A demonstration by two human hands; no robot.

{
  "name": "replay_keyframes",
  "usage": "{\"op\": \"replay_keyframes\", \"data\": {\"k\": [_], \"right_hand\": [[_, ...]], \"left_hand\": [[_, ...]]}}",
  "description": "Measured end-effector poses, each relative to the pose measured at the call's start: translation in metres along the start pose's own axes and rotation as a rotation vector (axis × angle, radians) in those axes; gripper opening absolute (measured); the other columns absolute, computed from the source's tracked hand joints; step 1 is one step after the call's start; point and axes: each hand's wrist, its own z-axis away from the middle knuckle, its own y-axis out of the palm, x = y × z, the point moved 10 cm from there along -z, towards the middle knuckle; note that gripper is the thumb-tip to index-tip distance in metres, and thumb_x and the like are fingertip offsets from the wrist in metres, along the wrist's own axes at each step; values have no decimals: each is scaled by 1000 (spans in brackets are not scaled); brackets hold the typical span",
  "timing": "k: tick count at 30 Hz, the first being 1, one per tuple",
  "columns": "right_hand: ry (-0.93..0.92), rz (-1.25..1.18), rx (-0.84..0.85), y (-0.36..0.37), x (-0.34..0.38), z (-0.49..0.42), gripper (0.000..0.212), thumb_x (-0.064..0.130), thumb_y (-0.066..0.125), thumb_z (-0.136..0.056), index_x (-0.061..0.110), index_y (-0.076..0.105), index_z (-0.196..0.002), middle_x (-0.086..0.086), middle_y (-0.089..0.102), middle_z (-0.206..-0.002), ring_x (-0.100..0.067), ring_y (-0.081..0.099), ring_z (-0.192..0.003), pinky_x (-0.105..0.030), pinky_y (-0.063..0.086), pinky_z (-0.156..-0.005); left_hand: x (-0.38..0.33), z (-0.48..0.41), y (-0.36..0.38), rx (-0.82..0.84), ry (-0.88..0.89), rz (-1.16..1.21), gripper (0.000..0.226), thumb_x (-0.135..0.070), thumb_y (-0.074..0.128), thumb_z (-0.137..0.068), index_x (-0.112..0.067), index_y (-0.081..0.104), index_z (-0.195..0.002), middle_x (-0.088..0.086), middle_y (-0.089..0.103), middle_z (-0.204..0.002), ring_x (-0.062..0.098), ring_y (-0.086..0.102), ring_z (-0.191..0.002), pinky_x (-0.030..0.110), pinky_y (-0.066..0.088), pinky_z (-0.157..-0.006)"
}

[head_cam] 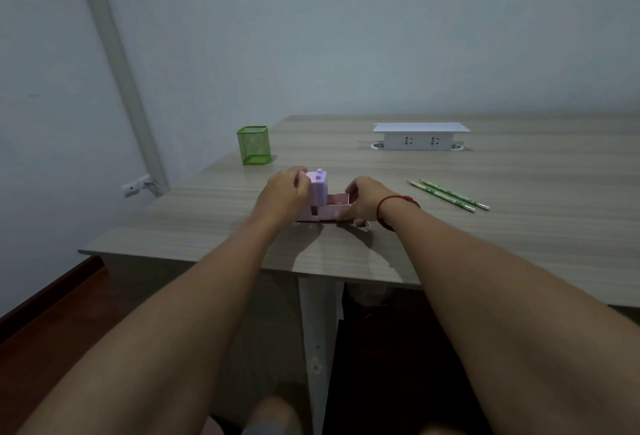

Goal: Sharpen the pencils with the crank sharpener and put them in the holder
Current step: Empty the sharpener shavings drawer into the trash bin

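A purple crank sharpener stands near the front edge of the wooden table. My left hand grips its left side. A pink shavings drawer sticks out of the sharpener to the right, and my right hand holds its right end. Two green pencils lie side by side on the table, to the right of my right hand. A green mesh holder stands upright at the table's far left corner, with nothing visible inside.
A white socket box rises from the table at the back centre. Small dark specks lie on the table just in front of the drawer. A grey pipe runs down the left wall. The table's left edge is close to the holder.
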Motion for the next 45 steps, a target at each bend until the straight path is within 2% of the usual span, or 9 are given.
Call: {"op": "replay_keyframes", "data": {"k": [8, 13, 19, 23, 26, 30, 35, 40, 45], "right_hand": [[-26, 25, -87, -36, 0, 20, 63, 22, 76, -81, 4, 47, -133, -11, 57, -126, -26, 59, -110, -31, 49, -88], [-122, -58, -154, -54, 31, 31, 59, 26, 76, -81, 3, 49, -128, -10, 57, -123, -28, 65, -97, -39, 57, -83], [-256, -87, -129, -47, 100, 48, 52, 28, 73, -84, 1, 52, -124, -11, 59, -123, -30, 65, -103, -39, 57, -86], [-327, -90, -61, -23, 147, 60, 46, 26, 70, -86, 2, 55, -122, -12, 59, -123, -31, 67, -100, -25, 53, -62], [-378, -111, 25, 10, 181, 66, 45, 25, 70, -86, 3, 55, -121, -9, 58, -123, -27, 66, -99, -22, 53, -60], [-436, -99, 160, 79, 225, 73, 48, 26, 69, -87, 5, 51, -126, -10, 57, -124, -26, 67, -97, -35, 58, -84], [-504, -131, 316, 176, 265, 87, 53, 22, 70, -86, 3, 48, -131, -7, 56, -122, -26, 64, -100, -35, 57, -85], [-519, -65, 444, 284, 278, 84, 41, 24, 73, -84, 8, 56, -118, -5, 60, -107, -15, 61, -69, -18, 51, -51], [-416, -50, 579, 387, 243, 80, 48, 23, 67, -88, 0, 49, -126, -8, 59, -105, -15, 56, -59, -22, 46, -49]], "left_hand": [[-5, 5, -1, 20, -30, -39, 42, -27, 29, -100, -9, 47, -133, 17, 54, -132, 29, 54, -113, 47, 50, -93], [-25, 10, -20, -52, 18, -8, 51, -27, 37, -96, -7, 35, -143, 12, 39, -148, 25, 36, -137, 39, 30, -112], [-37, 23, -62, -98, 29, 46, 49, -29, 44, -92, -10, 42, -137, 11, 54, -134, 26, 52, -120, 38, 43, -100], [-19, 43, -107, -189, -44, 92, 47, -32, 43, -86, -12, 50, -128, 7, 63, -116, 21, 58, -97, 38, 52, -90], [7, 63, -144, -260, -107, 42, 42, -24, 46, -91, -7, 48, -130, 11, 60, -120, 21, 56, -101, 32, 47, -87], [59, 103, -188, -298, -209, -26, 46, -28, 45, -91, -7, 46, -132, 12, 59, -124, 23, 57, -108, 38, 50, -92], [135, 164, -225, -371, -357, -62, 40, -24, 47, -91, -8, 48, -128, 5, 59, -117, 16, 57, -100, 32, 49, -87], [215, 224, -227, -384, -526, -87, 39, -29, 50, -87, -12, 53, -122, 8, 63, -117, 22, 61, -102, 34, 50, -88], [296, 275, -189, -331, -692, -41, 39, -28, 51, -88, -12, 52, -123, 6, 64, -115, 17, 60, -95, 31, 51, -82]]}}
